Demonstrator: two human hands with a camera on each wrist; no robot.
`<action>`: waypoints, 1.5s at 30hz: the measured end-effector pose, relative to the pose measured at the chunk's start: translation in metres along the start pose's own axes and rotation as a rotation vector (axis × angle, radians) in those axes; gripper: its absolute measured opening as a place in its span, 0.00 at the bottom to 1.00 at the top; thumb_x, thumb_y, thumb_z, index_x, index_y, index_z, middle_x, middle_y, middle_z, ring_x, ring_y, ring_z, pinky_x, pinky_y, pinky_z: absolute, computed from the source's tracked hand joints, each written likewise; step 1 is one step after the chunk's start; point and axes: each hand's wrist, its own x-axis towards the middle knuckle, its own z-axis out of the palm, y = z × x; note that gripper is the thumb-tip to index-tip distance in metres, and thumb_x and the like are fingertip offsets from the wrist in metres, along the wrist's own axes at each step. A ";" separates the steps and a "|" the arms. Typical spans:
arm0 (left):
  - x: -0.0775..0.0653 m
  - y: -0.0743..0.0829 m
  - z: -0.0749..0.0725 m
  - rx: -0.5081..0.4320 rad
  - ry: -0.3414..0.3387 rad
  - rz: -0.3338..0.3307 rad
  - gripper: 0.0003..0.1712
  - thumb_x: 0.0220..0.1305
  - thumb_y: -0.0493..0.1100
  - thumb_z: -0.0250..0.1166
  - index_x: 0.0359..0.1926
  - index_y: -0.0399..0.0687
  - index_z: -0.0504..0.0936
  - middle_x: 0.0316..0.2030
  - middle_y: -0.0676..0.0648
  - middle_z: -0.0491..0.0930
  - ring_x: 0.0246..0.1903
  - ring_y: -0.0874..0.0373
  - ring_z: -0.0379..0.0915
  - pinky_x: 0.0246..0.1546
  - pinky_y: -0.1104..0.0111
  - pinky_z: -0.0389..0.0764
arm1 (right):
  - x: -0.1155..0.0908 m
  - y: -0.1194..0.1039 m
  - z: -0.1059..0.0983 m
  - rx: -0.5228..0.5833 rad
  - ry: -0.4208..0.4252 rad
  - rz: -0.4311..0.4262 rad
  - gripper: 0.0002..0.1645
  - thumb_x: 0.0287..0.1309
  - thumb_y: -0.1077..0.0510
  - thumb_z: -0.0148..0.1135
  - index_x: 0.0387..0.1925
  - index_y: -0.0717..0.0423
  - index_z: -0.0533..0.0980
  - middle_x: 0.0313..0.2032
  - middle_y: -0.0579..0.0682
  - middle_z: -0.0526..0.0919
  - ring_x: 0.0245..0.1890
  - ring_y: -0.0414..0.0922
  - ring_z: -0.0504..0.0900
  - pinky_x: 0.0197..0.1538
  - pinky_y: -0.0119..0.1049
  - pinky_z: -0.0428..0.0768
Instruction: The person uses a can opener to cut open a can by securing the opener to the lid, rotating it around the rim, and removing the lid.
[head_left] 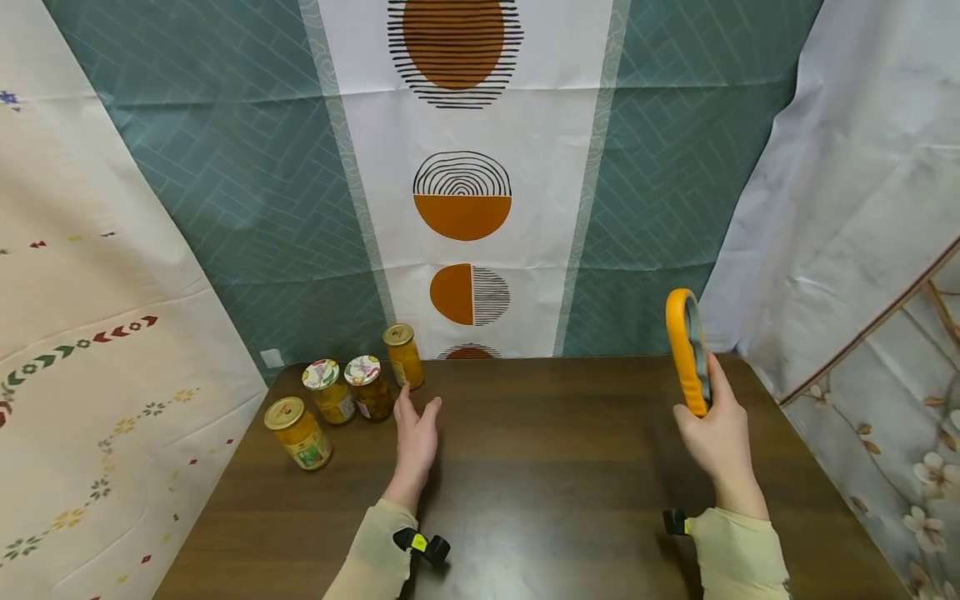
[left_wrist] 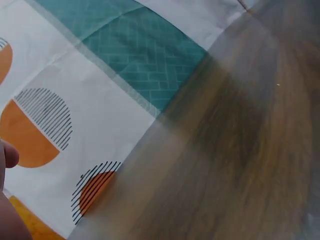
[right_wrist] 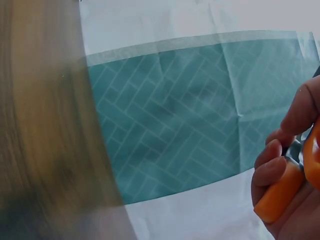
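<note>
My right hand (head_left: 720,442) grips an orange jar opener (head_left: 679,354) with a grey inner lining, raised over the right side of the table. In the right wrist view, fingers (right_wrist: 270,172) curl around its orange body. My left hand (head_left: 415,442) reaches over the table with fingers extended and thumb apart, holding nothing. Its fingertips overlap the base of a gold-lidded jar (head_left: 406,362) at the back. Left of that hand stand a darker jar (head_left: 370,392) and a yellow jar (head_left: 331,396), both with patterned lids. Nearer the front is a gold-lidded yellow jar (head_left: 303,437).
The dark wooden table (head_left: 540,467) ends at a hanging green-and-white cloth (head_left: 480,133) behind. Pale patterned cloths hang on the left (head_left: 112,333) and right (head_left: 847,233). A black wrist camera (head_left: 431,548) sits on the left sleeve.
</note>
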 end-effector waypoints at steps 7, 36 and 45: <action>0.017 0.001 0.014 -0.068 0.093 -0.069 0.55 0.67 0.55 0.60 0.78 0.50 0.32 0.77 0.43 0.30 0.73 0.49 0.29 0.72 0.46 0.44 | -0.002 -0.008 -0.005 0.016 0.030 -0.044 0.58 0.46 0.69 0.60 0.76 0.30 0.53 0.41 0.64 0.78 0.34 0.57 0.71 0.35 0.52 0.67; 0.108 -0.022 0.040 -0.088 0.514 0.068 0.54 0.57 0.37 0.70 0.77 0.48 0.46 0.72 0.40 0.53 0.70 0.48 0.48 0.71 0.52 0.52 | -0.003 -0.011 -0.004 0.056 0.055 -0.083 0.61 0.41 0.72 0.60 0.75 0.28 0.55 0.48 0.63 0.79 0.36 0.56 0.72 0.38 0.55 0.68; 0.112 -0.024 0.042 -0.036 0.512 0.064 0.45 0.61 0.39 0.69 0.73 0.45 0.54 0.67 0.38 0.61 0.66 0.44 0.56 0.69 0.49 0.57 | -0.003 -0.010 -0.004 0.055 0.047 -0.079 0.61 0.41 0.72 0.62 0.74 0.26 0.55 0.48 0.62 0.80 0.37 0.56 0.73 0.39 0.54 0.69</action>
